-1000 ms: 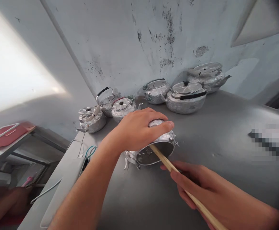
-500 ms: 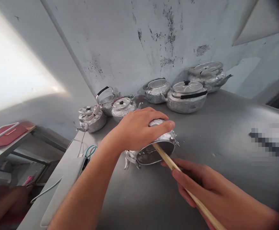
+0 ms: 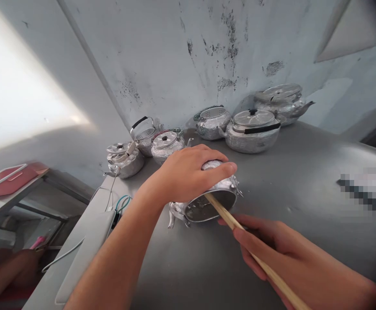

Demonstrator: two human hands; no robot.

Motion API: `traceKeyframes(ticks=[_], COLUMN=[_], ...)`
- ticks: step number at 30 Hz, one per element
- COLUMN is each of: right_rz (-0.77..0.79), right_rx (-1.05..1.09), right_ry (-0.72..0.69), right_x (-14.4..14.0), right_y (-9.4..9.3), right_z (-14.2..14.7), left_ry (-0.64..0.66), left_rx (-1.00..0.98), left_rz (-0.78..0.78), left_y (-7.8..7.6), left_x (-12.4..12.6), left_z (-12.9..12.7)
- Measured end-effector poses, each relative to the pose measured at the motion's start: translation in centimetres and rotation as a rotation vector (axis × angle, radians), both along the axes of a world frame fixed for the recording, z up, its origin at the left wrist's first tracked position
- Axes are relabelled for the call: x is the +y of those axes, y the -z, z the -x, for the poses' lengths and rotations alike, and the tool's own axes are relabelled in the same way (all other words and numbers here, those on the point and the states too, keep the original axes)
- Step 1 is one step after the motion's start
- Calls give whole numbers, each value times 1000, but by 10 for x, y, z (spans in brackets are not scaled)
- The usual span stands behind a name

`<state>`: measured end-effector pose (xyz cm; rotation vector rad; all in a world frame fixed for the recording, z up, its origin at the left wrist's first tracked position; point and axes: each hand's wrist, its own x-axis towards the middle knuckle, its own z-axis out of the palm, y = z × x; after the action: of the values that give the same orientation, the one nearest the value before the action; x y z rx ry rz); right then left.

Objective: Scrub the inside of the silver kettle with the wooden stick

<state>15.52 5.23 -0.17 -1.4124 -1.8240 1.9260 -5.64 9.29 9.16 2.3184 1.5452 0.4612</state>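
A small silver teapot without a lid lies tipped on the grey table, its round mouth facing me. Over its upper side my left hand is wrapped, thumb along the body. My right hand grips a wooden stick; its far end reaches inside the teapot's mouth, where the tip is hidden. The teapot's spout points down to the left.
Several silver teapots stand along the wall, among them a lidded one at right and one at left. A laptop-like flat case with cables lies at the left edge. A red container sits on another table; a person's leg shows below.
Almost nothing differs. The whole view has shifted very slightly, and both hands keep their holds on the teapot and the stick.
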Motion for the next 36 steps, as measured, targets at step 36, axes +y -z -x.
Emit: traceKeyframes(ticks=[36], right_rz=[40], right_rx=[-52], right_ry=[25], right_x=[-1], right_y=[-7], right_z=[4], left_ry=[13], left_rx=[-29], left_rz=[-18], left_y=[3], left_x=[1], left_z=[3])
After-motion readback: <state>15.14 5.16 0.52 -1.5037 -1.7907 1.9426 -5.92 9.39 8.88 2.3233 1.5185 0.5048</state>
